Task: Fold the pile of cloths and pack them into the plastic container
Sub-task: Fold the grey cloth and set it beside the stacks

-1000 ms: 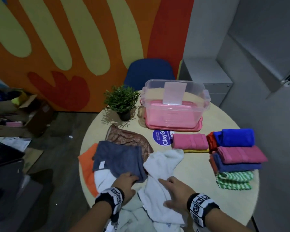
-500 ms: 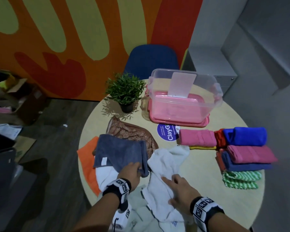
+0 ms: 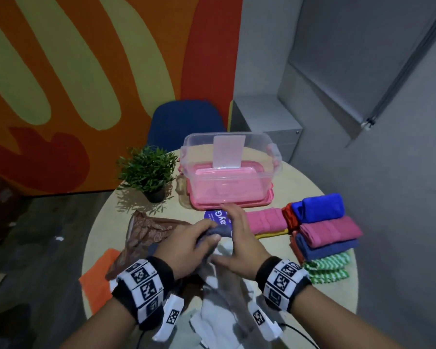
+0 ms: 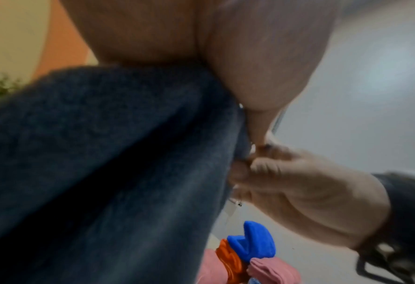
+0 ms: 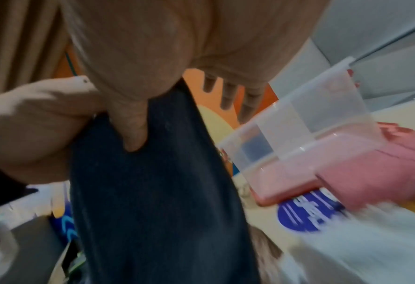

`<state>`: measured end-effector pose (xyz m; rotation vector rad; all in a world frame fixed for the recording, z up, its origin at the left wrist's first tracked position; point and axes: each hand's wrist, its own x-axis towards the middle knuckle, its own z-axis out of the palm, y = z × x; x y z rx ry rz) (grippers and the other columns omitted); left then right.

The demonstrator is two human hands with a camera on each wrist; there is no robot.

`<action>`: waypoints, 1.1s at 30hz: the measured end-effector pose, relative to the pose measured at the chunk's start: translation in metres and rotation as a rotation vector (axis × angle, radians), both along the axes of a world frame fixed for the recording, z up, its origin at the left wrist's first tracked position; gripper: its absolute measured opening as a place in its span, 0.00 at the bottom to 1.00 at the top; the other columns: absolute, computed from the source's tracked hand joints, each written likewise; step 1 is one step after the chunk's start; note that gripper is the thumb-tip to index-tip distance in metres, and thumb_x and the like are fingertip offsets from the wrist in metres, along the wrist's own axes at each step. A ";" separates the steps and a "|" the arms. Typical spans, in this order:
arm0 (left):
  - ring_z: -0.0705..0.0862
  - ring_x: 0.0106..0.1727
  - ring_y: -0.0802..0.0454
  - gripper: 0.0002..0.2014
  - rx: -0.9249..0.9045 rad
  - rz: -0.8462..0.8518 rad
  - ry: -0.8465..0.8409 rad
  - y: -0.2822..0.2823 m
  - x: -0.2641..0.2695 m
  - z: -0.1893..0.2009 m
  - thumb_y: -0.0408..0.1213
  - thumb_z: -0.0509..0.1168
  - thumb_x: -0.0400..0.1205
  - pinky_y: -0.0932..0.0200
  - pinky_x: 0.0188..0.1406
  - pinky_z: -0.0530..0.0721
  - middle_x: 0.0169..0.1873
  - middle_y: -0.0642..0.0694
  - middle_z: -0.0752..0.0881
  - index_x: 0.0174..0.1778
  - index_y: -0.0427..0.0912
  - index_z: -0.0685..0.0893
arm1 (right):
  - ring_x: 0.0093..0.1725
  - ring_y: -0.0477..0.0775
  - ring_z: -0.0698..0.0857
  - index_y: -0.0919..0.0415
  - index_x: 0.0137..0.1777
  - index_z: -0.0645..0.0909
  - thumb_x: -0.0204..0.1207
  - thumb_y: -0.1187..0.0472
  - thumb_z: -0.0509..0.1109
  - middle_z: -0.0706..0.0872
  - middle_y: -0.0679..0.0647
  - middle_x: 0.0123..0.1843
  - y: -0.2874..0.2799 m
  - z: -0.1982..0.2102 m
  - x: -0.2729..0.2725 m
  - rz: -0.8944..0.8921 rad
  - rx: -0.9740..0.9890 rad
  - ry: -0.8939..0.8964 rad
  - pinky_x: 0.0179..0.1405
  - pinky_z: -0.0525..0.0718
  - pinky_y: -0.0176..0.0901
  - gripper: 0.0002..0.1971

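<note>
A dark grey cloth (image 3: 223, 230) hangs lifted above the pile, held between both hands. My left hand (image 3: 191, 241) grips its top edge; the cloth (image 4: 104, 173) fills the left wrist view. My right hand (image 3: 239, 238) pinches the same edge beside it, thumb (image 5: 131, 132) pressed on the cloth (image 5: 153, 192), the other fingers straight. A rumpled white cloth (image 3: 222, 301), a brown patterned cloth (image 3: 149, 230) and an orange cloth (image 3: 98, 280) lie below. The clear plastic container (image 3: 275, 157) stands on its pink lid at the table's far side, with no cloths inside.
Folded cloths (image 3: 325, 227) in blue, pink, orange and green stripes are stacked at the right, a folded pink one (image 3: 264, 220) beside them. A small potted plant (image 3: 149, 170) stands left of the container. A blue chair (image 3: 184, 122) is behind the round table (image 3: 300, 177).
My left hand has lifted the grey cloth up off the pile. My right hand has left the white cloth and taken hold of the grey cloth's edge beside the left.
</note>
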<state>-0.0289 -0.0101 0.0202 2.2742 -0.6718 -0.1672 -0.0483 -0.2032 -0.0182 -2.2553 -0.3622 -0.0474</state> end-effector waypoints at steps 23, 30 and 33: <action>0.84 0.45 0.58 0.10 -0.041 0.149 -0.023 0.060 0.003 0.033 0.29 0.74 0.71 0.59 0.46 0.83 0.39 0.55 0.87 0.40 0.51 0.88 | 0.49 0.47 0.91 0.56 0.50 0.90 0.82 0.74 0.66 0.94 0.50 0.46 -0.121 0.051 -0.016 -0.082 0.408 0.199 0.52 0.86 0.37 0.14; 0.85 0.47 0.62 0.06 0.237 -0.173 0.495 0.090 -0.046 -0.009 0.44 0.77 0.73 0.63 0.50 0.80 0.42 0.60 0.88 0.42 0.56 0.88 | 0.38 0.48 0.84 0.57 0.39 0.90 0.81 0.63 0.72 0.87 0.53 0.36 -0.141 -0.011 -0.076 0.073 0.363 0.668 0.41 0.79 0.41 0.10; 0.86 0.45 0.57 0.07 0.139 -0.096 0.539 0.100 -0.049 -0.009 0.43 0.78 0.73 0.59 0.47 0.80 0.40 0.52 0.88 0.42 0.51 0.87 | 0.42 0.57 0.86 0.61 0.49 0.90 0.72 0.48 0.78 0.89 0.65 0.43 -0.144 -0.016 -0.082 0.016 0.465 0.675 0.39 0.82 0.45 0.16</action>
